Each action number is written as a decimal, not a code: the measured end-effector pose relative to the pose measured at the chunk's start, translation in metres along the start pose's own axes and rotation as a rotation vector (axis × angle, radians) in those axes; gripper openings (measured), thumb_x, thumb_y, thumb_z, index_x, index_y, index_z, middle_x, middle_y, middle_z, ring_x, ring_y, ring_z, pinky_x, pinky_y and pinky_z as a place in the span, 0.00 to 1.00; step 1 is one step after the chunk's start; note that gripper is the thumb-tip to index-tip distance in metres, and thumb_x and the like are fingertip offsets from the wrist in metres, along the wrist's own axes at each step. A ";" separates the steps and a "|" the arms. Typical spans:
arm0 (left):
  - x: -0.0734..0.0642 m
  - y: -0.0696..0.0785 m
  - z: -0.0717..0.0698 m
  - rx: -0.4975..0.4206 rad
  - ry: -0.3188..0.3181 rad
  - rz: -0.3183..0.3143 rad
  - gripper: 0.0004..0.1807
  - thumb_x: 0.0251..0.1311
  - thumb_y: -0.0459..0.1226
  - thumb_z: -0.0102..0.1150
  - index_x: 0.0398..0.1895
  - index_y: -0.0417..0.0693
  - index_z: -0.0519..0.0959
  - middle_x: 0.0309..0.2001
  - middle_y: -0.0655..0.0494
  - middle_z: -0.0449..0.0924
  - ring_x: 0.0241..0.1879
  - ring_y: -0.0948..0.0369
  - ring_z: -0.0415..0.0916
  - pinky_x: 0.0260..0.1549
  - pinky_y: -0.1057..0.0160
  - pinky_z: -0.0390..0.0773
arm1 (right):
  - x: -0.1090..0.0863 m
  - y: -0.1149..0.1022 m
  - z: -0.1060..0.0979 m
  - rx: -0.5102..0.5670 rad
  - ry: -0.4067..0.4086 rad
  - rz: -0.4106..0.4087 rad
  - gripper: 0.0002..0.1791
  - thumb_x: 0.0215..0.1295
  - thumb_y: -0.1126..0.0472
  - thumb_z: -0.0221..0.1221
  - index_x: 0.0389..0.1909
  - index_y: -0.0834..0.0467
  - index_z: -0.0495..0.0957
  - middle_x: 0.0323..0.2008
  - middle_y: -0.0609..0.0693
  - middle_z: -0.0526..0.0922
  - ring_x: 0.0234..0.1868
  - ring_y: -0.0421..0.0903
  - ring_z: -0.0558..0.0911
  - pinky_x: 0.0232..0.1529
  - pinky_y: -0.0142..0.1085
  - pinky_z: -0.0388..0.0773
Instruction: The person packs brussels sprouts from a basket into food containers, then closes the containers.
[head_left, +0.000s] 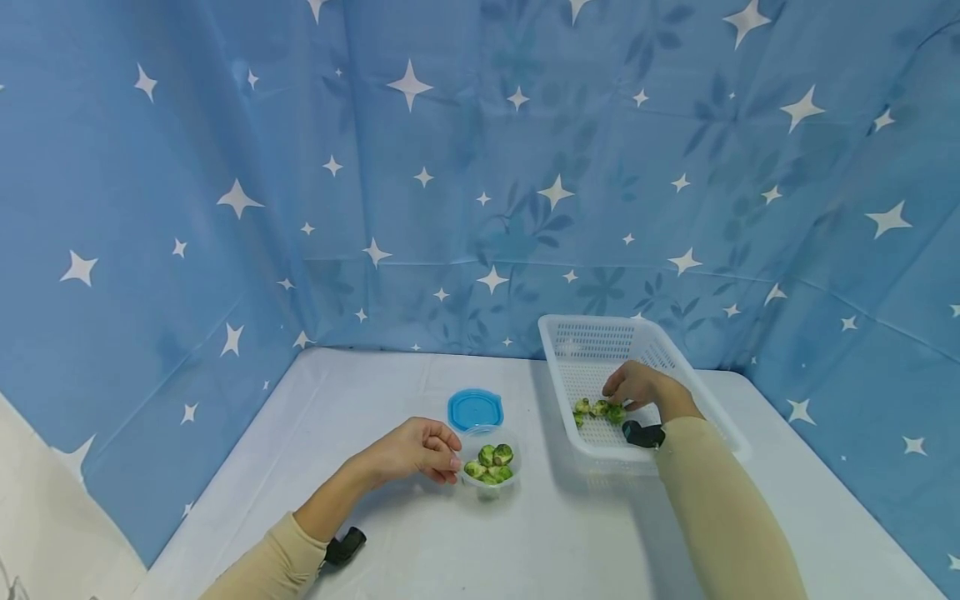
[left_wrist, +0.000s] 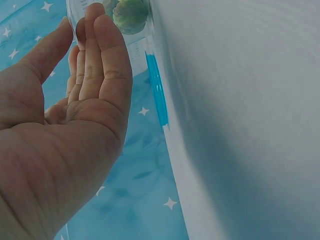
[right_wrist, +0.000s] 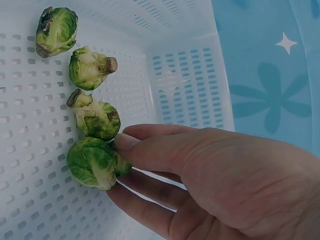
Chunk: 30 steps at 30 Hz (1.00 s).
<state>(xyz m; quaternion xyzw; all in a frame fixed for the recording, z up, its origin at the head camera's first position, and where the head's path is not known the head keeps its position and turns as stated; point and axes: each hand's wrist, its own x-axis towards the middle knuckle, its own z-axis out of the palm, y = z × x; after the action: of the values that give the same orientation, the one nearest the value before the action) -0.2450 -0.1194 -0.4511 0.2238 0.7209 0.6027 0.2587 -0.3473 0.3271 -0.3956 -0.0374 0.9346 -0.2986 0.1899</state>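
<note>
A clear plastic container [head_left: 483,483] holds several green Brussels sprouts [head_left: 502,454]. At its left side is my left hand [head_left: 423,450], fingertips by the rim. In the left wrist view those fingers are mostly straight, thumb apart, and nothing is gripped. My right hand [right_wrist: 215,175] reaches into a white perforated basket [head_left: 558,367]. Its thumb and fingers pinch a Brussels sprout [right_wrist: 90,162] at the near end of a row. Three other sprouts stretch away from it on the basket floor, the nearest being a Brussels sprout [right_wrist: 97,120] beside the thumb.
A round blue lid [head_left: 476,410] lies on the white table [head_left: 420,542] just behind the container. Blue curtains [head_left: 450,208] with white stars rise at the back and both sides. Black wrist devices [head_left: 345,547] sit at the sleeves' cuffs.
</note>
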 end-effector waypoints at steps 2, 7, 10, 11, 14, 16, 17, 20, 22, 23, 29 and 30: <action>0.000 0.000 0.000 -0.002 0.000 -0.001 0.21 0.66 0.34 0.68 0.54 0.26 0.76 0.37 0.47 0.89 0.38 0.54 0.90 0.42 0.52 0.90 | 0.000 0.000 0.000 -0.001 -0.002 0.000 0.17 0.70 0.70 0.62 0.57 0.73 0.81 0.56 0.68 0.83 0.56 0.62 0.84 0.54 0.50 0.86; 0.000 0.000 0.000 -0.004 -0.007 0.002 0.21 0.67 0.33 0.68 0.55 0.26 0.75 0.38 0.46 0.89 0.38 0.53 0.90 0.43 0.52 0.90 | -0.001 0.001 0.001 -0.032 0.006 -0.017 0.14 0.70 0.70 0.62 0.54 0.71 0.83 0.51 0.65 0.85 0.49 0.55 0.86 0.51 0.49 0.87; 0.000 -0.001 -0.001 -0.006 -0.011 0.007 0.21 0.67 0.33 0.67 0.55 0.26 0.75 0.39 0.45 0.89 0.39 0.53 0.90 0.43 0.51 0.90 | 0.000 0.002 0.002 -0.054 0.014 -0.044 0.13 0.70 0.71 0.61 0.52 0.72 0.83 0.48 0.63 0.86 0.43 0.51 0.85 0.48 0.48 0.86; -0.001 0.000 -0.001 -0.007 -0.010 0.005 0.21 0.67 0.33 0.68 0.55 0.26 0.75 0.39 0.45 0.89 0.39 0.53 0.90 0.43 0.51 0.90 | 0.001 0.002 0.002 -0.057 0.018 -0.051 0.13 0.70 0.71 0.61 0.52 0.72 0.83 0.47 0.63 0.86 0.42 0.51 0.84 0.46 0.48 0.85; -0.001 0.000 0.000 -0.007 -0.010 0.008 0.21 0.67 0.33 0.67 0.55 0.26 0.75 0.39 0.45 0.89 0.39 0.53 0.90 0.43 0.51 0.90 | 0.002 0.001 0.002 -0.071 0.030 -0.074 0.12 0.69 0.72 0.60 0.50 0.72 0.83 0.45 0.62 0.86 0.38 0.51 0.81 0.43 0.47 0.83; -0.001 0.000 0.000 -0.005 -0.009 0.009 0.21 0.67 0.33 0.67 0.55 0.26 0.75 0.39 0.44 0.88 0.39 0.53 0.90 0.43 0.51 0.90 | 0.001 0.001 0.002 -0.076 0.037 -0.083 0.12 0.69 0.73 0.59 0.50 0.72 0.82 0.45 0.63 0.86 0.38 0.51 0.80 0.42 0.47 0.82; -0.001 0.000 0.000 -0.005 -0.007 0.007 0.21 0.67 0.33 0.67 0.55 0.26 0.75 0.39 0.44 0.88 0.39 0.53 0.90 0.43 0.51 0.90 | 0.001 0.001 0.002 -0.073 0.042 -0.081 0.12 0.69 0.73 0.59 0.50 0.72 0.82 0.45 0.63 0.86 0.38 0.50 0.80 0.42 0.46 0.82; -0.001 0.000 0.000 -0.004 -0.002 0.004 0.20 0.67 0.33 0.67 0.54 0.26 0.75 0.39 0.43 0.88 0.38 0.53 0.90 0.43 0.51 0.90 | -0.001 0.000 0.002 -0.063 0.041 -0.098 0.13 0.70 0.74 0.57 0.52 0.73 0.80 0.46 0.65 0.84 0.36 0.50 0.77 0.38 0.43 0.79; -0.001 0.000 0.001 -0.004 0.003 0.003 0.20 0.67 0.33 0.67 0.54 0.26 0.75 0.39 0.43 0.88 0.38 0.52 0.90 0.43 0.51 0.90 | -0.001 -0.001 0.002 -0.042 0.041 -0.098 0.13 0.71 0.74 0.55 0.53 0.74 0.79 0.45 0.65 0.83 0.34 0.50 0.74 0.36 0.41 0.76; -0.001 0.000 0.001 -0.005 0.004 0.001 0.20 0.67 0.33 0.67 0.54 0.26 0.75 0.39 0.43 0.88 0.38 0.52 0.90 0.43 0.51 0.89 | -0.002 -0.001 0.002 -0.036 0.040 -0.101 0.13 0.72 0.74 0.55 0.53 0.74 0.78 0.44 0.65 0.82 0.33 0.49 0.73 0.35 0.40 0.74; -0.001 0.000 0.001 -0.006 0.003 -0.003 0.20 0.67 0.33 0.68 0.54 0.27 0.75 0.38 0.45 0.88 0.38 0.53 0.90 0.43 0.51 0.90 | 0.002 0.000 0.002 -0.047 0.077 -0.137 0.13 0.72 0.74 0.54 0.53 0.74 0.78 0.39 0.62 0.82 0.34 0.50 0.76 0.37 0.45 0.78; 0.000 0.000 0.001 -0.005 0.002 -0.003 0.20 0.67 0.33 0.68 0.54 0.27 0.75 0.38 0.45 0.88 0.38 0.53 0.90 0.43 0.51 0.90 | 0.003 0.001 0.003 -0.057 0.089 -0.144 0.13 0.72 0.74 0.55 0.53 0.74 0.78 0.39 0.62 0.82 0.34 0.50 0.77 0.38 0.47 0.80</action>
<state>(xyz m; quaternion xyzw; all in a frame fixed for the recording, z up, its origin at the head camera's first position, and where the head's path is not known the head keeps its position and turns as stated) -0.2441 -0.1190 -0.4509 0.2216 0.7201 0.6043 0.2592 -0.3494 0.3258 -0.3993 -0.0965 0.9450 -0.2863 0.1253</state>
